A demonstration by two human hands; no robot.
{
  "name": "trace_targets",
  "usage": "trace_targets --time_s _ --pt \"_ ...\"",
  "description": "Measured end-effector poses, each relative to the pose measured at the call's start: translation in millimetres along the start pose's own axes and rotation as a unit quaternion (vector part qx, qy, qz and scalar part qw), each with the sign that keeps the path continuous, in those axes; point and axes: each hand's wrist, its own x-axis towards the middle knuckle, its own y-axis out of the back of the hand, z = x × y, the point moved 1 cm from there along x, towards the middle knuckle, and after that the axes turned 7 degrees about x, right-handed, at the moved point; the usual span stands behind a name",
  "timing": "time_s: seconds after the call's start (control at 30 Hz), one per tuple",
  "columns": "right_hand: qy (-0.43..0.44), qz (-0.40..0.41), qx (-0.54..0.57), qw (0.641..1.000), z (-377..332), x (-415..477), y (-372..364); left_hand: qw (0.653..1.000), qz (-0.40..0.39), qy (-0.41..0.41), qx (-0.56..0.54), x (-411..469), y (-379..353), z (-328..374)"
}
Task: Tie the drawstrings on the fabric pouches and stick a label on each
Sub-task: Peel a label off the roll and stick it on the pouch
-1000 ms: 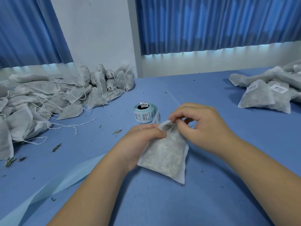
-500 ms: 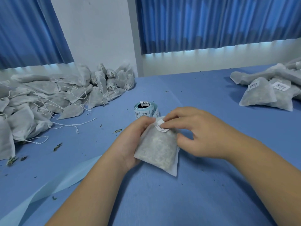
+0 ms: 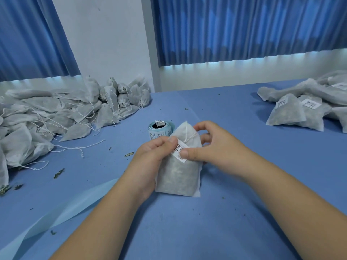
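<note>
Gripping, with left hand (image 3: pixel 150 158), the white non-woven fabric pouch (image 3: pixel 178 177) upright over the near-centre blue table (image 3: pixel 206 231), thumb pressing its small white barcode label (image 3: pixel 179 150). Pinching the same pouch with right hand (image 3: pixel 216 147), thumb smoothing that label, fingers curling behind. Judging the thin white drawstring (image 3: pixel 186 134) already tied and this pouch nearly finished. Holding pale dried bits, dimly showing through the cloth. Leaving a large far-left heap of unlabelled pouches (image 3: pixel 47 119) to do; counting the smaller far-right pile of labelled pouches (image 3: pixel 300 109) as done.
</note>
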Motion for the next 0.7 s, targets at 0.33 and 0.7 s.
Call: trace_targets --time_s 0.33,0.7 --pt "-0.013 0.015 0.120 0.993 -5.5 -6.5 8.0 1.000 -0.018 -0.015 0.004 1.0 -12.0 -1.5" --pt "-0.033 -0.009 0.129 0.991 -4.8 -1.0 33.3 0.998 0.046 -0.013 -0.038 28.2 -57.0 13.9"
